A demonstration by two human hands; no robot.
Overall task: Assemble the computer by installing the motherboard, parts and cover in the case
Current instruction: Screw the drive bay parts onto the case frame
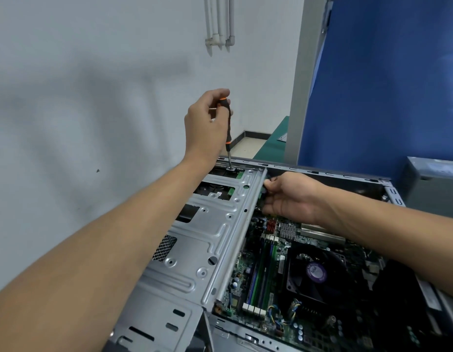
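The open computer case [322, 172] lies on its side below me. My left hand [206, 123] grips a black and orange screwdriver [226, 128] held upright, its tip on a screw [230, 168] at the far corner of the grey metal drive bracket [207, 232]. My right hand [291, 196] holds the bracket's far right edge, fingers curled round it. The green motherboard [261, 275] sits inside the case, with a black CPU fan [314, 273], memory sticks [263, 265] and a small silver heatsink [287, 229].
A grey wall stands close on the left. A blue partition [385, 85] with a grey post [300, 80] rises behind the case. A grey box [433, 184] sits at the right. A green table surface [271, 141] shows beyond the case.
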